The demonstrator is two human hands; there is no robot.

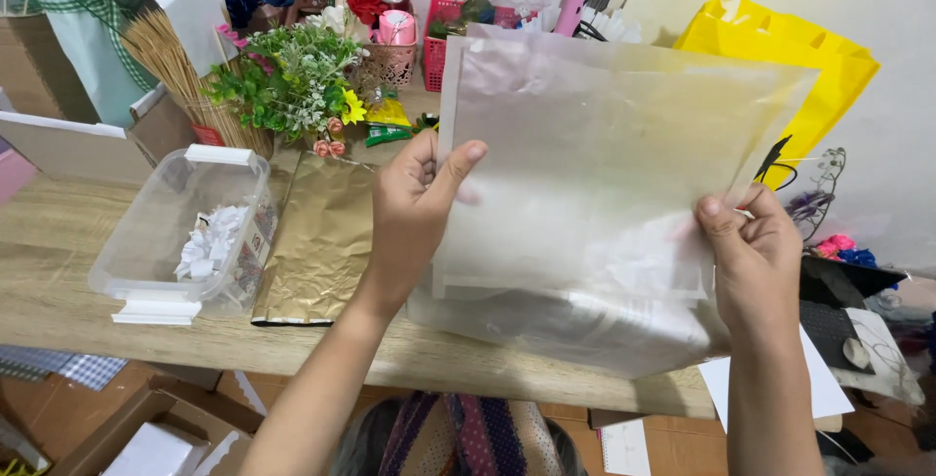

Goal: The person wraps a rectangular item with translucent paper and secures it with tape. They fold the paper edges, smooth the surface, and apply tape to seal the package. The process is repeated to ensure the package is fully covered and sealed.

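Your left hand (409,218) and right hand (756,257) each pinch an edge of the translucent plastic sheet (595,164), held flat above the tabletop (58,242); the gold foil sheet (317,242) lies untouched.

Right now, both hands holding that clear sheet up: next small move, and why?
Probably lower the translucent sheet flat onto the wooden table. The left hand pinches its left edge and the right hand its lower right corner, so it hangs in the air, blocking the view of the table behind. The gold foil sheet lies just left, so keep to its right.
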